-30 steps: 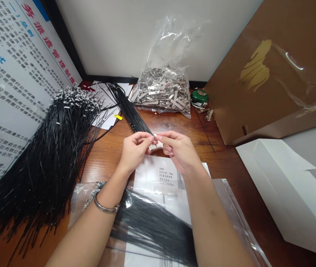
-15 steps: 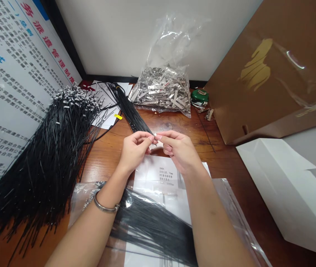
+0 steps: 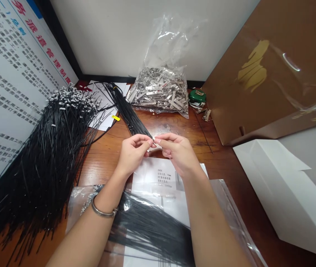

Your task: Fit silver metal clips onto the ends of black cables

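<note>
My left hand [image 3: 136, 150] and my right hand [image 3: 177, 150] meet fingertip to fingertip in the middle of the view. Both pinch around a tiny light-coloured piece [image 3: 153, 138], too small to name. Just behind the fingers ends a bundle of black wires [image 3: 130, 115]. Below my hands, a printed paper sheet [image 3: 147, 180] lies partly under a clear bag of black wires [image 3: 158, 218], which my forearms cross. A large heap of black wires with white tips [image 3: 55, 148] is at the left.
Against the wall sits a clear bag of metal clips [image 3: 160, 91]. Right of it are a green tape measure [image 3: 197, 97] and loose clips [image 3: 206, 115]. A brown box [image 3: 280, 66] and a white box [image 3: 283, 193] stand at the right; a printed board [image 3: 7, 74] at the left.
The view has shifted slightly. My fingertips stay together, with my right fingers turned a little and the small piece between them at a slightly different angle.
</note>
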A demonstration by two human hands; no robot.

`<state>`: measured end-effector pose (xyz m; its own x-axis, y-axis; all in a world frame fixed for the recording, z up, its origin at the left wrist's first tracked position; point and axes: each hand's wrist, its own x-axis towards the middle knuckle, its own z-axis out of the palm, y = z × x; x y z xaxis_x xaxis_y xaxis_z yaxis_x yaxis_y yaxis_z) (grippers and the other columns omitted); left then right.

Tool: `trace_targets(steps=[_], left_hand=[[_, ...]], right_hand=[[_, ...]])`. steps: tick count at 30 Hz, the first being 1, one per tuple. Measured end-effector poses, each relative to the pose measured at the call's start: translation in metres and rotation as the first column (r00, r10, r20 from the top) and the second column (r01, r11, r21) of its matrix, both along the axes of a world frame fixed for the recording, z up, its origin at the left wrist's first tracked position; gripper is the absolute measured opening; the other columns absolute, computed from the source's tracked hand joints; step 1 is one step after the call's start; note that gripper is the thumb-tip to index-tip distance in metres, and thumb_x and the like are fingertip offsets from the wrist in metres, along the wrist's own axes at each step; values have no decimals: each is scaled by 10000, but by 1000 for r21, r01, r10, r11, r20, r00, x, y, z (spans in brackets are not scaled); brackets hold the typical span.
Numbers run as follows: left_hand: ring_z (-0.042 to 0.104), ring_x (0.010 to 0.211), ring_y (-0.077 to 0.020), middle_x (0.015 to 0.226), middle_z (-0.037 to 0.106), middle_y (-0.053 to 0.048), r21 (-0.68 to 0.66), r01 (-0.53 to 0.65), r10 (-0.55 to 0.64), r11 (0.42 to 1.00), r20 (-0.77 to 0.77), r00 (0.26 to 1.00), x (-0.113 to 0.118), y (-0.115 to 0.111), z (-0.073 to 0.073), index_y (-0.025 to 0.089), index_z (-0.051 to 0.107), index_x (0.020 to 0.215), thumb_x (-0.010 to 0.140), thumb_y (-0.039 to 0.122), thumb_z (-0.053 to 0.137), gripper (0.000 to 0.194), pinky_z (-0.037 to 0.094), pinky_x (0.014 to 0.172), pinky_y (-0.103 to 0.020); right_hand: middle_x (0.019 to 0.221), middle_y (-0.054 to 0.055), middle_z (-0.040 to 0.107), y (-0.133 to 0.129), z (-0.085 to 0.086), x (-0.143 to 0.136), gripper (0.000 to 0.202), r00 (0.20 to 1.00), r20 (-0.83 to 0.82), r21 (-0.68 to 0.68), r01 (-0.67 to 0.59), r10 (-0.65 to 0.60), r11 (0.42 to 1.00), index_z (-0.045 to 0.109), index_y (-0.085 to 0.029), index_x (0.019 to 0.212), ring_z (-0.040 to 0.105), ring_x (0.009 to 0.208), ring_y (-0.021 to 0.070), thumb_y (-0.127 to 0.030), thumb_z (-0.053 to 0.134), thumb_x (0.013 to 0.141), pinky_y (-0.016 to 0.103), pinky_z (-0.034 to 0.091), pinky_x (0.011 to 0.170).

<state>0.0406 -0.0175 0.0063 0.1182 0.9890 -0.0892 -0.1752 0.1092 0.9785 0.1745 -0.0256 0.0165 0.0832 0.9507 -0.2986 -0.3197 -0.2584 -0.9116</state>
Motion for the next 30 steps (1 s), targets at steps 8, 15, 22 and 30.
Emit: trace_targets(steps=[8,15,22,30], left_hand=[[489,445,-70,590,671,-29,7,-6,6,1000,7,1000,0,0,-1,131,657,673,651,277,733,166,410,459,-207],[485,441,-72,577,655,-18,23,-1,1,1000,1,1000,-2,1,-3,135,653,674,648,296,739,185,399,453,-211],[475,446,-72,588,659,-24,38,-1,2,999,-8,1000,-3,2,-5,135,652,676,660,297,738,184,377,447,-211],[534,501,-92,617,670,-28,66,38,-35,997,-45,998,-3,1,-6,136,663,693,688,291,726,167,407,492,-218]], right_hand=[[492,-29,556,-2,0,-3,178,997,74,21,12,-13,1000,678,-149,661,340,424,45,-255,769,550,216,203,409],[585,5,642,-2,-4,-3,182,994,106,77,-25,17,997,675,-160,690,438,460,65,-275,768,585,218,267,415],[607,3,649,-1,-4,-1,163,989,144,95,-50,36,994,679,-166,702,491,495,79,-275,755,607,230,339,445],[497,-24,566,-1,0,2,142,987,158,58,-38,28,998,693,-161,636,428,448,74,-257,762,556,232,284,421]])
